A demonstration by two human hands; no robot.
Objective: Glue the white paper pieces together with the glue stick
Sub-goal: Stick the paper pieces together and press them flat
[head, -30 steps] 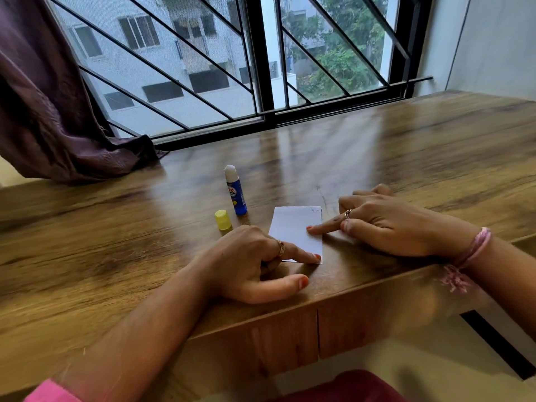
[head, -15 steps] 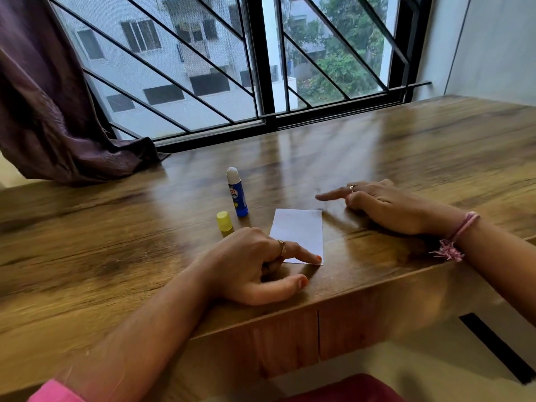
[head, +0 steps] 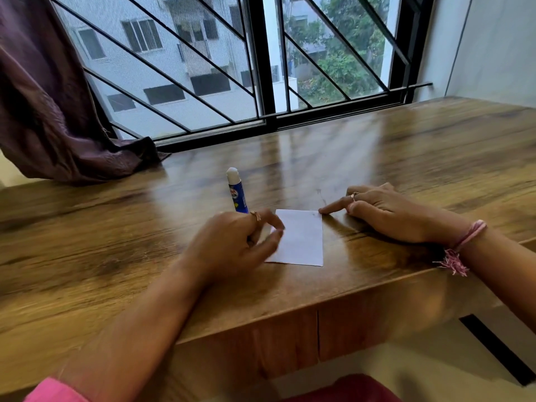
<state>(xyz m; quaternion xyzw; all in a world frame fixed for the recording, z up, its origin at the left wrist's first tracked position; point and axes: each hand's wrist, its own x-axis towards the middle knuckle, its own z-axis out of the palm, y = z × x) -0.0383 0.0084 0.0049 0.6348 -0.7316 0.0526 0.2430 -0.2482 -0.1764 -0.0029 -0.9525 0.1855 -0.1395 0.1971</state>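
A white paper (head: 303, 239) lies flat near the front edge of the wooden table (head: 406, 158). An uncapped blue glue stick (head: 237, 193) stands upright just behind its left side. My left hand (head: 232, 245) hovers, blurred, over the paper's left edge and in front of the glue stick, fingers loosely apart with nothing seen in them. It hides the yellow cap. My right hand (head: 385, 213) rests on the table to the right, its index fingertip touching the paper's far right corner.
A dark purple curtain (head: 58, 111) drapes onto the table's far left. A window with black bars (head: 261, 82) runs along the far edge. The table's front edge has a drawer front (head: 290, 338) below it.
My left hand has lifted off the paper's near corner and moved up and left toward the glue stick, covering the yellow cap. My right index finger has come back to the paper's far right corner.
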